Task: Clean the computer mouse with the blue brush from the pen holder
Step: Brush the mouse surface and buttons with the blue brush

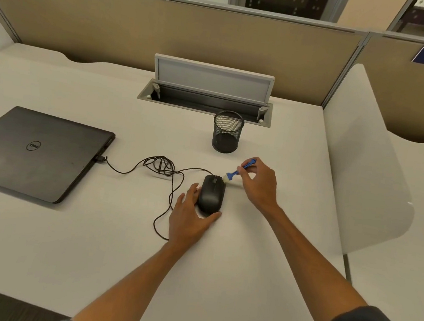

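Observation:
A black wired computer mouse (212, 193) lies on the white desk (262, 244). My left hand (189, 218) cups its near left side, thumb against the near end and fingers along the left flank. My right hand (258, 183) pinches the small blue brush (241, 169) by its handle. The brush's pale bristles touch the far right corner of the mouse. Behind them stands the black mesh pen holder (227, 132), which looks empty.
A closed dark laptop (36, 153) lies at the left, with the mouse cable (163, 167) plugged into it and coiled between laptop and mouse. An open cable tray with a raised lid (211, 82) sits at the back. A white divider panel (362, 160) bounds the right side.

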Demonstrator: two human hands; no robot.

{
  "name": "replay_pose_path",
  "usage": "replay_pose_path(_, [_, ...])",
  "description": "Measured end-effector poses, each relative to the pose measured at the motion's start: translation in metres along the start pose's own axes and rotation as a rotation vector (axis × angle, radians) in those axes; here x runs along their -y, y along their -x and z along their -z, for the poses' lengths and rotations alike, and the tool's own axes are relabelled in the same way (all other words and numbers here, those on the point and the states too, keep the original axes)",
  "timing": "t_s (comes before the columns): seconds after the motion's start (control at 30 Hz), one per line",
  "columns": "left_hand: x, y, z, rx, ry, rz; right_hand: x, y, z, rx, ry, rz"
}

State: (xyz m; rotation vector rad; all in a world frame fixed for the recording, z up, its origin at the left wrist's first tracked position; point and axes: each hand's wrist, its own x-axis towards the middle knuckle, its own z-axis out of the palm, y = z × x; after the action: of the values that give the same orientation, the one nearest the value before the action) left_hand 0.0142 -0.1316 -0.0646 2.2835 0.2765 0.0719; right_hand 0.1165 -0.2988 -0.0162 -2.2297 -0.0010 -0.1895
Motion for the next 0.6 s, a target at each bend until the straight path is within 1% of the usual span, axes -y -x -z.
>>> replay_pose_path(0.07, [0.000, -0.001, 0.000, 0.019, -0.018, 0.011, 0.007, -0.007, -0.004, -0.048, 0.036, -0.011])
replay_pose_path(0.13, [0.001, -0.001, -0.001, 0.033, -0.023, 0.016, 0.015, -0.007, -0.009, -0.069, -0.004, 0.049])
replay_pose_path(0.23, [0.001, -0.001, -0.001, 0.039, -0.028, 0.013, 0.020, -0.005, -0.015, 0.050, 0.012, 0.121])
replay_pose_path(0.3, [0.001, 0.000, 0.000, 0.033, -0.031, 0.012, 0.019, -0.006, -0.017, 0.069, 0.097, 0.115])
replay_pose_path(0.37, [0.001, 0.001, 0.000, 0.020, -0.025, 0.006, 0.019, -0.009, -0.016, 0.017, 0.178, 0.091])
replay_pose_path(0.43, [0.000, 0.001, 0.000, 0.012, -0.016, -0.005, 0.023, -0.009, -0.016, 0.001, 0.154, 0.083])
replay_pose_path(0.5, [0.001, 0.002, 0.000, 0.016, -0.008, -0.012, 0.027, -0.006, -0.017, 0.044, 0.081, 0.099])
replay_pose_path(0.57, [0.001, 0.002, 0.000, 0.017, 0.004, -0.017, 0.027, -0.005, -0.019, 0.075, 0.126, 0.089])
replay_pose_path(0.6, [0.001, 0.002, 0.000, 0.014, 0.014, -0.028, 0.027, -0.004, -0.018, 0.053, 0.186, 0.075])
